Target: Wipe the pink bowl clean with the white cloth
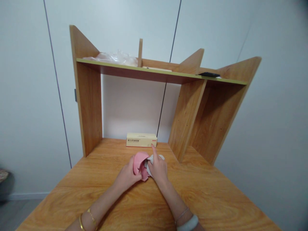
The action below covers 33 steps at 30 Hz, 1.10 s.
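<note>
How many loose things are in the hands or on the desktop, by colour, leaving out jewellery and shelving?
Pink: 1 (pink item, left hand)
Pale grey: 1 (cloth-like piece, right hand)
Cream: 1 (box)
Total: 3

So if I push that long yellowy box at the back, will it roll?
Probably not: the long box has flat sides, so it would likely slide on the wooden desk, which looks smooth. It seems unlikely to tip, since it's lying low and long.
</note>
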Motion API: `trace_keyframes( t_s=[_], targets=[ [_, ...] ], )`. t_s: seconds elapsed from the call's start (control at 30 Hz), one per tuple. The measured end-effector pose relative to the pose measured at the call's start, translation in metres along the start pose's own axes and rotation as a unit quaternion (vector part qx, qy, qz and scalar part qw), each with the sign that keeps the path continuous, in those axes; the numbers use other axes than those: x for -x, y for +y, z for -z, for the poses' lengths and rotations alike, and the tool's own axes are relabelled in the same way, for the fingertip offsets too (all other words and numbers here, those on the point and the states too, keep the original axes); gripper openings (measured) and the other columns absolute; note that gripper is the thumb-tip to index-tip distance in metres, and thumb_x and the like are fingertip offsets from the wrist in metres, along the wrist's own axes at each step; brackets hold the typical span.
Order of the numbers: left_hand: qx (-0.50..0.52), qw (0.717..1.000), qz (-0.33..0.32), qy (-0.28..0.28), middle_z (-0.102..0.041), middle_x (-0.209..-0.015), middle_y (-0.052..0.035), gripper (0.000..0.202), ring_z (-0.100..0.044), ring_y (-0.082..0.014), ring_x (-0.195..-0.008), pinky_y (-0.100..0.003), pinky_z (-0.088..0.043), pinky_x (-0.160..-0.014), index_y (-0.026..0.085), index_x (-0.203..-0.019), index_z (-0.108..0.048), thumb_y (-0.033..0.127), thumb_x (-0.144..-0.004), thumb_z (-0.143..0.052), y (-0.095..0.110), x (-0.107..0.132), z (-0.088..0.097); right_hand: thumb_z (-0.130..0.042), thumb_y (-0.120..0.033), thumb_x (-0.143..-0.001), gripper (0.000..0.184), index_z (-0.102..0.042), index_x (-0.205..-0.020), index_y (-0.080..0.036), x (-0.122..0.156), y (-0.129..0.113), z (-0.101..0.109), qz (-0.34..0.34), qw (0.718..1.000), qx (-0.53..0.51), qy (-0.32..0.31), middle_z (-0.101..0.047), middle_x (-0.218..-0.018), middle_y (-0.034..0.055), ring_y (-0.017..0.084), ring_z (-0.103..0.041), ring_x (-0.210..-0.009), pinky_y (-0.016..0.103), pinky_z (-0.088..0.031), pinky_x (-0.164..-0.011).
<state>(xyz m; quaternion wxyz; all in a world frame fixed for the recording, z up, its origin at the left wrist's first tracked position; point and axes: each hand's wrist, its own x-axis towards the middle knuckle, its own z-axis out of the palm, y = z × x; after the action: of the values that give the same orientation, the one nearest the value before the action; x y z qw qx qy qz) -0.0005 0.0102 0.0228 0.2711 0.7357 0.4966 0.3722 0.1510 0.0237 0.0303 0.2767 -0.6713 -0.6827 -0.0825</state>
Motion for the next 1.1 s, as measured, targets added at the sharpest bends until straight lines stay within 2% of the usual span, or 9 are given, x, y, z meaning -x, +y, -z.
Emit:
trace_keyframes(
  t_s=[0.2,0.3,0.43,0.5,0.6,0.77,0.87,0.97,1.1],
  targets=[
    [-0.047,0.999,0.018,0.014,-0.061,-0.101,-0.0085,0.064,-0.058,-0.0220,-0.089,-0.027,-0.043,-0.074,0.017,-0.123,-0.037,0.030,-0.064,-0.059,0.006,-0.001,0.002,-0.047,-0.033,-0.078,0.071,-0.011,-0.136,-0.013,-0.002,0.005,-0.008,-0.073,0.995,-0.010,-0.063,-0.066,-0.081,0.0078,0.021,-0.061,-0.076,0.025,-0.035,-0.059],
    [-0.053,0.999,0.007,0.004,-0.061,-0.103,-0.0082,0.064,-0.058,-0.0218,-0.091,-0.026,-0.043,-0.075,0.019,-0.123,-0.037,0.029,-0.064,-0.059,0.008,-0.001,0.004,-0.047,-0.029,-0.078,0.069,-0.014,-0.136,-0.014,-0.001,0.005,-0.006,-0.041,0.998,-0.010,-0.037,-0.065,-0.080,0.0068,0.021,-0.060,-0.075,0.026,-0.035,-0.062],
    [-0.067,0.998,-0.001,-0.018,-0.061,-0.103,-0.0070,0.065,-0.058,-0.0218,-0.091,-0.025,-0.043,-0.074,0.020,-0.124,-0.036,0.027,-0.063,-0.059,0.013,0.001,0.007,-0.049,-0.019,-0.074,0.069,-0.018,-0.136,-0.019,-0.001,0.003,0.001,0.055,0.998,-0.004,0.021,-0.064,-0.085,0.0061,0.019,-0.057,-0.080,0.027,-0.036,-0.072],
    [-0.083,0.996,-0.001,-0.021,-0.062,-0.102,-0.0064,0.064,-0.059,-0.0224,-0.090,-0.026,-0.043,-0.074,0.021,-0.124,-0.036,0.025,-0.064,-0.056,0.015,0.002,0.009,-0.052,-0.022,-0.072,0.073,-0.017,-0.136,-0.018,-0.002,0.004,0.001,0.060,0.998,-0.012,0.026,-0.063,-0.087,0.0074,0.021,-0.057,-0.083,0.027,-0.036,-0.072],
    [-0.091,0.996,-0.005,-0.022,-0.062,-0.104,-0.0057,0.062,-0.059,-0.0240,-0.091,-0.029,-0.043,-0.075,0.022,-0.126,-0.035,0.027,-0.067,-0.054,0.015,0.002,0.011,-0.052,-0.027,-0.073,0.075,-0.013,-0.137,-0.016,-0.003,0.010,-0.006,0.033,0.999,-0.029,0.003,-0.063,-0.088,0.0083,0.023,-0.057,-0.082,0.028,-0.037,-0.068],
    [-0.013,0.999,-0.005,0.030,-0.049,-0.123,-0.0121,0.068,-0.049,-0.0257,-0.108,-0.036,-0.036,-0.091,0.018,-0.133,-0.024,0.040,-0.074,-0.050,-0.002,0.000,0.006,-0.043,-0.021,-0.077,0.068,-0.011,-0.137,-0.012,-0.001,0.019,-0.022,0.028,0.997,-0.070,-0.026,-0.064,-0.085,0.0085,0.021,-0.059,-0.079,0.027,-0.038,-0.066],
    [0.069,0.997,-0.027,0.016,-0.046,-0.125,-0.0141,0.080,-0.047,-0.0237,-0.111,-0.035,-0.036,-0.094,0.013,-0.134,-0.016,0.041,-0.071,-0.056,-0.014,-0.001,-0.001,-0.040,-0.017,-0.078,0.065,-0.013,-0.136,-0.011,0.002,0.021,-0.029,0.005,0.994,-0.105,-0.025,-0.065,-0.084,0.0090,0.021,-0.060,-0.078,0.026,-0.039,-0.066],
    [0.109,0.992,-0.057,0.002,-0.047,-0.123,-0.0131,0.076,-0.048,-0.0212,-0.110,-0.033,-0.037,-0.094,0.012,-0.131,-0.020,0.036,-0.070,-0.058,-0.019,-0.001,-0.006,-0.039,-0.019,-0.079,0.062,-0.015,-0.135,-0.008,0.003,0.019,-0.034,-0.019,0.988,-0.149,-0.031,-0.065,-0.082,0.0089,0.020,-0.060,-0.076,0.025,-0.039,-0.064],
    [0.092,0.994,-0.047,0.020,-0.055,-0.112,-0.0107,0.064,-0.054,-0.0205,-0.099,-0.032,-0.042,-0.086,0.014,-0.125,-0.028,0.029,-0.070,-0.056,-0.018,-0.002,-0.006,-0.041,-0.022,-0.079,0.062,-0.018,-0.134,-0.006,0.002,0.013,-0.035,-0.046,0.985,-0.164,-0.027,-0.065,-0.083,0.0101,0.020,-0.061,-0.075,0.025,-0.040,-0.062]
  ],
)
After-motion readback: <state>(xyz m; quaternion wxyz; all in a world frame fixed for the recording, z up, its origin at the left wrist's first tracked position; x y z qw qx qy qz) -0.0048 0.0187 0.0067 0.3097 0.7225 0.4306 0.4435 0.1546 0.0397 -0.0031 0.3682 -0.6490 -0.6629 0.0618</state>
